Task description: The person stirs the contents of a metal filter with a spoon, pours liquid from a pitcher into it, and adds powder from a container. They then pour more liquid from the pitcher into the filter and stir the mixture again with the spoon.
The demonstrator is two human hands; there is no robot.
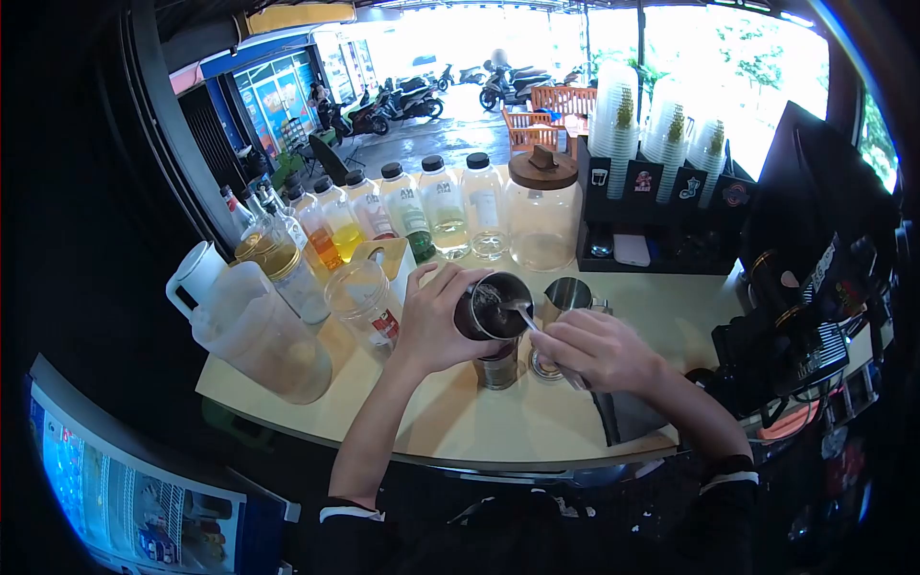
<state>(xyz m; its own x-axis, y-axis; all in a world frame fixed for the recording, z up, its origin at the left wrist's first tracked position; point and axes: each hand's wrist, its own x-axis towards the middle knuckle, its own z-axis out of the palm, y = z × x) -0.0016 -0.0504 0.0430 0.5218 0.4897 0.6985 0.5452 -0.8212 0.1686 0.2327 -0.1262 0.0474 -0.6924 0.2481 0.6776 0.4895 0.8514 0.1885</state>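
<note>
My left hand (439,321) is wrapped round a dark metal cup (494,305), tilted so that its opening faces me. Dark contents show inside, too dim to identify. Between the fingers of my right hand (599,353) is a metal spoon (523,312), its end at the cup's mouth. Below the cup stands another metal vessel (497,372), partly hidden by it. Just behind my right hand is a metal pitcher (567,293). A clear plastic container (356,299) with a red label stands left of my left hand.
Syrup bottles (444,206) line the counter's back, beside a wooden-lidded glass jar (543,222). Large plastic pitchers (259,331) stand at the left. Stacked plastic cups (615,120) top a black organizer (661,235). A black machine (791,297) is at the right, near a dark cloth (628,418).
</note>
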